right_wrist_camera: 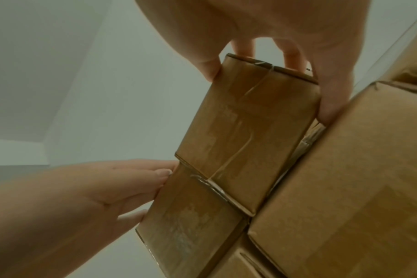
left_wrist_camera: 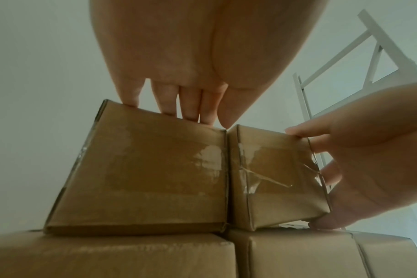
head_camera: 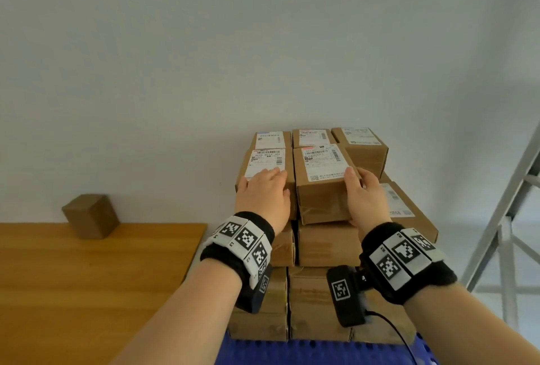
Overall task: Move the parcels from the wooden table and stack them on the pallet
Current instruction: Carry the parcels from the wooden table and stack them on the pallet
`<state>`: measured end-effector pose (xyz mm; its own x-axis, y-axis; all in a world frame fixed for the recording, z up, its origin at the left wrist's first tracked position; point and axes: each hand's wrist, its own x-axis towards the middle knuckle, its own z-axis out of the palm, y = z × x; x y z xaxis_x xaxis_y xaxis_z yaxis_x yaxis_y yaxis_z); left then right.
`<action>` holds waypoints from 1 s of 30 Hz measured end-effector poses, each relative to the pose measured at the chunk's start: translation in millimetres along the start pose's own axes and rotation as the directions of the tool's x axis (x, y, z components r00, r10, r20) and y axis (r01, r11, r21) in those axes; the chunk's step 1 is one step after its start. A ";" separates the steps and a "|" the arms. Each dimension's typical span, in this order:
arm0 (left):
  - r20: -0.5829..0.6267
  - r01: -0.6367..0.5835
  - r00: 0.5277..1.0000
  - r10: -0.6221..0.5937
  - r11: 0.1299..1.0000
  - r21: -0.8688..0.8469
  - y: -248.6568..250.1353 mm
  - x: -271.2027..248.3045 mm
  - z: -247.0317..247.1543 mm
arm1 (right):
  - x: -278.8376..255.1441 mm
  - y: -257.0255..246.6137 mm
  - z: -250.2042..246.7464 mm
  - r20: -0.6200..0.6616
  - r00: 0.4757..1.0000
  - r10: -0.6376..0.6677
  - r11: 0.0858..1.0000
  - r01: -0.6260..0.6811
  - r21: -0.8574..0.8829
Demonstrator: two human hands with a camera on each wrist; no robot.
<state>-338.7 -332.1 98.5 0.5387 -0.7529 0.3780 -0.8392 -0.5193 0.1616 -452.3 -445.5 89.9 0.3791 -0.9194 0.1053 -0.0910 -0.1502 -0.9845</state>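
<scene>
The right hand (head_camera: 361, 189) grips the parcel (head_camera: 323, 182) atop the stack on the pallet (head_camera: 292, 353); the left hand (head_camera: 263, 192) lies flat on its neighbour (head_camera: 264, 160). Let go askew, that tilted parcel could slip off

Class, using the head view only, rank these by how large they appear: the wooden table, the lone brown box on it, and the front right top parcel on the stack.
1. wooden table
2. front right top parcel
3. lone brown box; it stands farther from the camera, so its true size is unsure.
</scene>
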 end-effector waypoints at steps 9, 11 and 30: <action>-0.034 -0.018 0.999 0.017 0.999 -0.032 -3.8 -1.4 1.1 | 3.6 7.0 1.7 0.001 1.000 -0.031 0.973 0.030 -0.227; -0.031 -0.019 0.999 0.018 0.999 -0.042 -3.4 -1.0 0.4 | 5.2 6.3 3.3 -0.005 1.000 -0.022 0.977 0.020 -0.214; -0.029 -0.034 0.999 0.034 0.999 -0.012 -3.9 1.0 1.9 | 10.1 11.4 8.5 -0.075 0.987 -0.143 0.971 0.126 -0.202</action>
<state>-334.8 -331.5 96.6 0.5076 -0.7582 0.4092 -0.8580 -0.4885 0.1591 -441.7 -453.4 78.5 0.3183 -0.9129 0.2556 -0.2269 -0.3352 -0.9144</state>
